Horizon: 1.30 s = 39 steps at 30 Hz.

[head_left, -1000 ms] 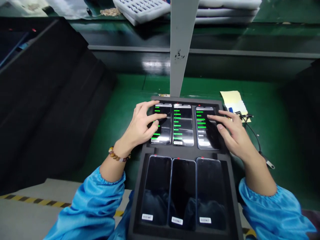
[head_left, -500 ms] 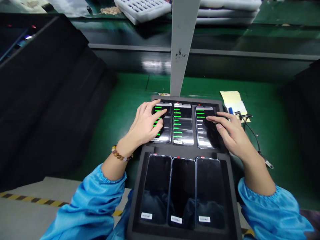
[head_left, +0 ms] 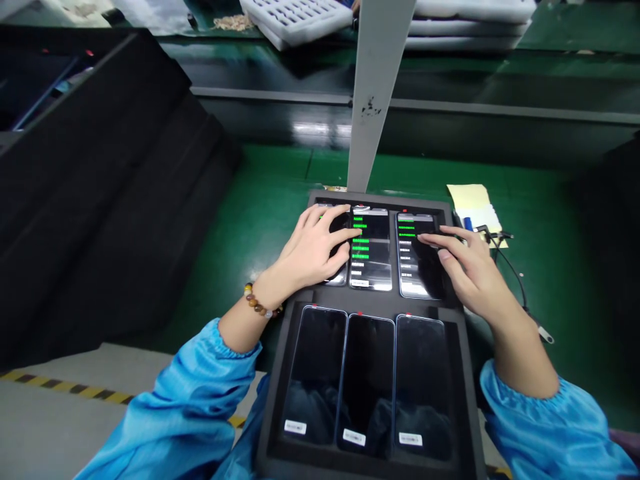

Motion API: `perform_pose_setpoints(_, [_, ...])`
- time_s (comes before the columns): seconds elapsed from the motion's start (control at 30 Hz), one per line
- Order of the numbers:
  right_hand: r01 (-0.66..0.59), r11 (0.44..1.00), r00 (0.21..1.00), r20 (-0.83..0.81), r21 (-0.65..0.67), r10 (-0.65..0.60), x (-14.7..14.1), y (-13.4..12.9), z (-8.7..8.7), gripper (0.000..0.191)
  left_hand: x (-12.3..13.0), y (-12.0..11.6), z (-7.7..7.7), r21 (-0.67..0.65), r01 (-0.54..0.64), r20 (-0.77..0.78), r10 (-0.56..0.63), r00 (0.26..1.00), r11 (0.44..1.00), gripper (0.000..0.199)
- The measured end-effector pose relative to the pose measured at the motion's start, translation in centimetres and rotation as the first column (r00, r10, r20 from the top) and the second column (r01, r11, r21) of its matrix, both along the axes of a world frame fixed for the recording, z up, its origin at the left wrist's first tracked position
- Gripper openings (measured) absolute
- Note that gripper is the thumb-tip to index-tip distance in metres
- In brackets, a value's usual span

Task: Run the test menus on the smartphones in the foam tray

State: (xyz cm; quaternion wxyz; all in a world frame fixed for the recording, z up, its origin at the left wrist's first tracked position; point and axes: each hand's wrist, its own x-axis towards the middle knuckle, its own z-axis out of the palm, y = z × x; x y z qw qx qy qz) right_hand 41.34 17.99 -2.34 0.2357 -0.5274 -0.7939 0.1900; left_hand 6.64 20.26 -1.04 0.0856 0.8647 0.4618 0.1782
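Note:
Several smartphones lie face up in two rows in a black foam tray point(head_left: 370, 301). My left hand point(head_left: 316, 247), fingers apart, covers much of the top-left phone point(head_left: 339, 275); its index fingertip reaches the lit top-middle phone point(head_left: 373, 263). That screen lists green and white lines. My right hand point(head_left: 467, 267) has its fingers stretched over the top-right phone point(head_left: 413, 267), index fingertip at the screen beside the green lines. In the front row, the left phone point(head_left: 317, 373), middle phone point(head_left: 367, 380) and right phone point(head_left: 420, 380) have dark screens and white labels.
A grey post point(head_left: 375, 100) rises just behind the tray. Yellow paper point(head_left: 470, 195) and a black cable point(head_left: 517, 283) lie on the green surface point(head_left: 265, 193) to the right. Black stacked blocks point(head_left: 100, 200) stand at left, white trays point(head_left: 300, 20) at the back.
My left hand has shifted right from the top-left phone to the top-middle one, where some lower lines turned from green to white. My right hand stays over the top-right phone.

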Motion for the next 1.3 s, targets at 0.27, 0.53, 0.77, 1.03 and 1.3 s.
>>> perform_pose_setpoints(0.27, [-0.001, 1.0, 1.0, -0.021, 0.025, 0.002, 0.1, 0.0, 0.0, 0.041, -0.3, 0.0, -0.2, 0.032, -0.064, 0.099, 0.061, 0.993, 0.997, 0.04])
perform_pose_setpoints(0.53, [-0.068, 0.996, 0.997, 0.03, 0.056, 0.066, -1.4, -0.5, 0.8, 0.039, -4.4, -0.8, 0.4, 0.022, -0.123, 0.278, 0.112, 0.954, 0.992, 0.035])
perform_pose_setpoints(0.77, [-0.26, 0.965, 0.962, 0.091, 0.039, 0.256, -5.2, -0.6, 1.5, 0.043, -6.6, -1.5, 0.2, -0.016, -0.047, 0.241, 0.05, 0.969, 0.999, 0.034])
perform_pose_setpoints(1.03, [-0.188, 0.979, 0.981, 0.058, 0.079, 0.184, -3.7, -0.8, 1.1, 0.045, -6.4, -1.5, -0.3, -0.089, -0.132, 0.102, 0.141, 0.985, 0.987, 0.041])
perform_pose_setpoints(1.3, [-0.076, 0.994, 0.997, 0.002, 0.079, 0.076, -2.2, -0.6, 1.0, 0.042, -6.8, -1.7, 0.0, -0.057, 0.06, 0.202, -0.048, 0.978, 0.997, 0.031])
